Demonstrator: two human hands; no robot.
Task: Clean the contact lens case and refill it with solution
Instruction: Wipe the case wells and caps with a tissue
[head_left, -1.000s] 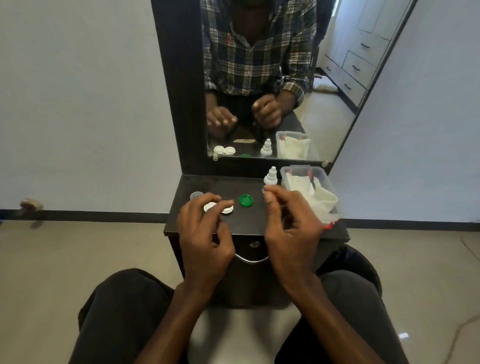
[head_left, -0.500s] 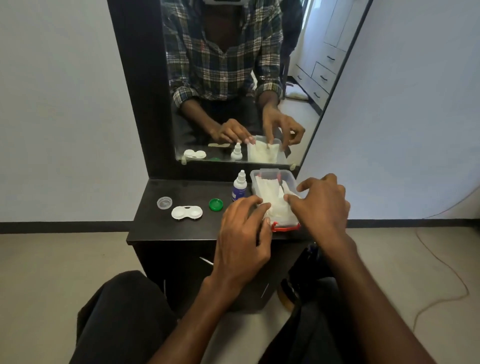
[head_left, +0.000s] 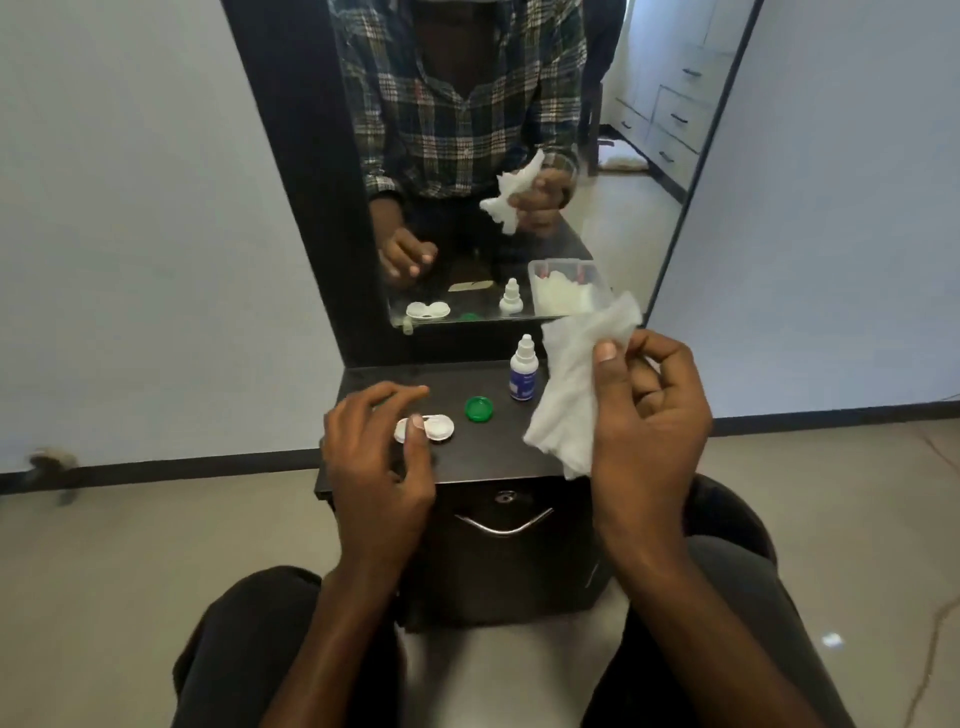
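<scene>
Right hand (head_left: 644, 415): now lifted clear of the box at frame right, fingers pinching a crumpled white tissue (head_left: 576, 384). Left hand (head_left: 376, 457): back at centre, fingers loosely curled, empty, over the open white twin-well lens case (head_left: 434, 427) on the dark surface (head_left: 498, 452). Wiping looks imminent; refilling remains undone.

Home bedroom: dressing mirror (head_left: 519, 156) (drawers (head_left: 670, 117) reflected).

Head-worn view, forward and down

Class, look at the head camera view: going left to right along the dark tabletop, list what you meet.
Left hand → white twin-well contact lens case → round green plastic cap → small white dropper bottle with blue label → crumpled white tissue → right hand holding it.
</scene>
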